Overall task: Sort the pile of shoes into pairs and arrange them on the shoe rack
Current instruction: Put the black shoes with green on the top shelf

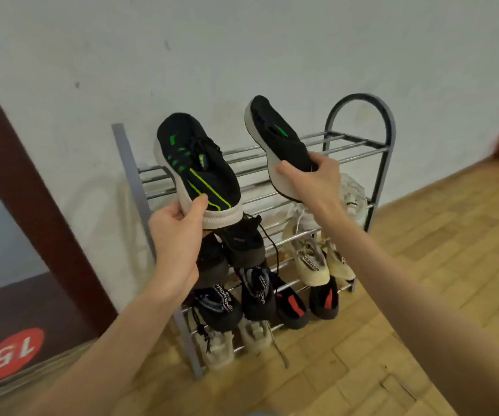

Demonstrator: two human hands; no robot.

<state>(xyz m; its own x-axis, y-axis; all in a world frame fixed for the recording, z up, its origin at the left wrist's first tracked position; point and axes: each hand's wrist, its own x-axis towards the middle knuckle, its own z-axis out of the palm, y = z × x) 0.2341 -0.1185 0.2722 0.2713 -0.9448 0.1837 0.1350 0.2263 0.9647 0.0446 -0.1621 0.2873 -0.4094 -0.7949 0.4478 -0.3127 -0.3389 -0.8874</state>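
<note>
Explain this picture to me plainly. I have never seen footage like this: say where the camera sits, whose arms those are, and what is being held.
There is no machine here. The single picture comes from a wide-angle camera worn on a person's head, looking forward and down, so the two bare arms reaching in from the bottom are the wearer's own. The left hand grips one black sneaker with green stripes by its heel. The right hand grips the matching black sneaker the same way. Both shoes are held up in front of the top shelf of a metal shoe rack that stands against a pale wall on a wooden floor. The lower shelves already carry shoes side by side: dark ones, black ones with red patches, and cream ones.
</note>
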